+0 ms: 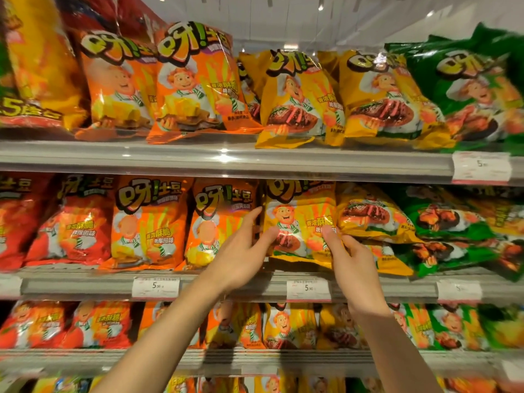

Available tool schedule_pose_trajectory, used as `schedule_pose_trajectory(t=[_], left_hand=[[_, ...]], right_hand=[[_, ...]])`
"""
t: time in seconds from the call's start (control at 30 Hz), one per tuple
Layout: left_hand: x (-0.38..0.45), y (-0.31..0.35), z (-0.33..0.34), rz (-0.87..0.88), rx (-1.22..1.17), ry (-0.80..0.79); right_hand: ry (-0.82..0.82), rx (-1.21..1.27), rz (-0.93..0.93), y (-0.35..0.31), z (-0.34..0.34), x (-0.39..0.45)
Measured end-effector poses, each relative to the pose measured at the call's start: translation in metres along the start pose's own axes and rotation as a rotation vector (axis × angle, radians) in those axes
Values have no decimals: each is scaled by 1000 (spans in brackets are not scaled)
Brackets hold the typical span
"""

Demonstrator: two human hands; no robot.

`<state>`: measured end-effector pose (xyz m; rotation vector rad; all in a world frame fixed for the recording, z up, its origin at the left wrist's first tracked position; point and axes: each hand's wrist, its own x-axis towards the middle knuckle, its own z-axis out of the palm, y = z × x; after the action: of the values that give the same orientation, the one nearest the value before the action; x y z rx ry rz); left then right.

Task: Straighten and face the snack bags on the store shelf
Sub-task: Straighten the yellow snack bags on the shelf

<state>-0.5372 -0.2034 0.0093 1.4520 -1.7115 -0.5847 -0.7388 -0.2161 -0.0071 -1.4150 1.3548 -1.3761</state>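
On the middle shelf (226, 282) stands an upright yellow snack bag (300, 214) with a cartoon chef on its front. My left hand (243, 251) grips its left edge, thumb on the front and fingers behind. My right hand (351, 262) pinches its lower right edge with the thumb on the front. To the right of it, another yellow bag (371, 217) lies tilted over on its side. Orange bags (147, 222) stand upright to the left.
Green bags (453, 222) lie slumped at the right of the middle shelf. The upper shelf (198, 157) holds orange, yellow and green bags behind a clear lip. Price tags (308, 290) line the shelf edges. A lower shelf (141, 361) carries more bags.
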Motion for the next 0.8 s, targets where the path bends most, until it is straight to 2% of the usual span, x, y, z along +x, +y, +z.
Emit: schedule_pose_trajectory(t=[0.13,0.2,0.4,0.53,0.63,0.8], left_hand=[[5,3,2,-30,-243,-33],[6,0,4,-28,-278,-22],[-5,-8,1,85,-103,120],[-5,-11,4,132,104,245],[-1,-10,15,167,296,370],[0,-11,17,181,270,411]], right_hand=[[-48,28,-17,-3,-2,-4],[-66,3,-25,-2,-2,-5],[-164,-208,-52,0,-8,-11],[-55,-397,-127,5,-9,-14],[-60,-438,-160,9,0,-15],[-113,-399,-203,9,11,-10]])
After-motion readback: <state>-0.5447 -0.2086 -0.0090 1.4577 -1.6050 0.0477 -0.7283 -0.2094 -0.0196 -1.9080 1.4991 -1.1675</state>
